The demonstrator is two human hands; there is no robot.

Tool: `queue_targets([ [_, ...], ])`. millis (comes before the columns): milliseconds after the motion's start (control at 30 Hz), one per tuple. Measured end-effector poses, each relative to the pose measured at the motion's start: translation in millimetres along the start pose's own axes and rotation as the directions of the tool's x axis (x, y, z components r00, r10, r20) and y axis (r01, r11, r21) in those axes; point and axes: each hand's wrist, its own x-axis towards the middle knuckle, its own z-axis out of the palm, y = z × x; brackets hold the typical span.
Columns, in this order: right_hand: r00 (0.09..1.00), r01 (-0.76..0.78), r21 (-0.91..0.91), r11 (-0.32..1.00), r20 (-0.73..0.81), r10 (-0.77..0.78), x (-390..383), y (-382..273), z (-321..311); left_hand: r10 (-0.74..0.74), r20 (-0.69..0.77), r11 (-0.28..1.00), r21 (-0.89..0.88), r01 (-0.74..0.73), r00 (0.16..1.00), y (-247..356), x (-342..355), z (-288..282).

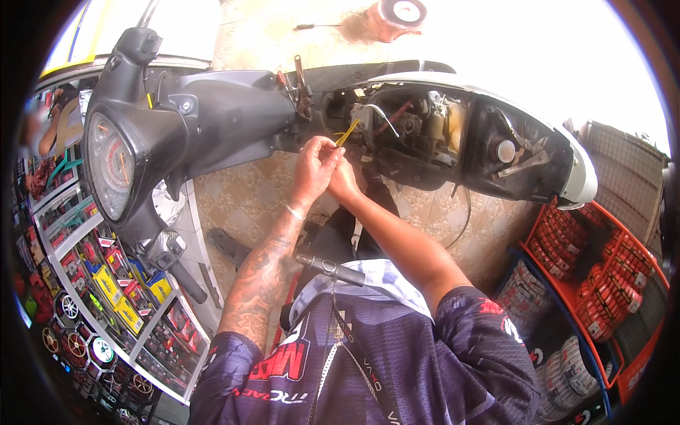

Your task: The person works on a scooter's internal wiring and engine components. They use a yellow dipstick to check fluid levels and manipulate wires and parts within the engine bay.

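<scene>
A scooter with its seat bay uncovered (223, 117) stretches across the view. Yellow wires (349, 130) run from its open middle down to my hands. My left hand (314, 166) is closed, pinching the yellow wires' lower end. Just beside it, partly behind it, my right hand (342, 177) is also closed around that end. Hand tools (303, 88) with red and dark handles stand on the body above my hands. A white tube (386, 117) curves out of the exposed parts, near a metal component (435, 124).
The speedometer (113, 166) and handlebar grip (184, 280) are at the left. Behind them are display cases (110, 276) and a person's arm (53, 124). Racks of tires (598, 290) stand at the right. A round item (397, 21) and a screwdriver (315, 27) lie on the tiled floor (248, 184).
</scene>
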Motion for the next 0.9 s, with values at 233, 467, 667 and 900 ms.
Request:
queue_targets([
  [233,0.999,0.032,-0.406,0.913,-0.005,-0.038,25.8,34.6,-13.6,-0.124,0.051,0.985,-0.113,0.129,0.991,-25.6,9.4,0.6],
  [467,0.960,-0.278,-0.669,0.689,-0.165,0.227,21.9,67.1,-28.5,-0.215,0.137,0.944,-0.225,0.241,0.967,-35.7,6.2,11.1],
  [667,0.950,-0.312,-0.407,0.858,-0.115,0.291,33.3,86.2,-21.8,-0.198,0.166,0.929,-0.284,0.239,0.966,-37.7,11.4,24.7],
  [900,0.950,-0.233,-0.057,0.971,-0.227,0.214,58.6,94.3,-1.8,-0.124,0.159,0.961,-0.227,0.159,0.979,-43.4,29.8,34.7],
])
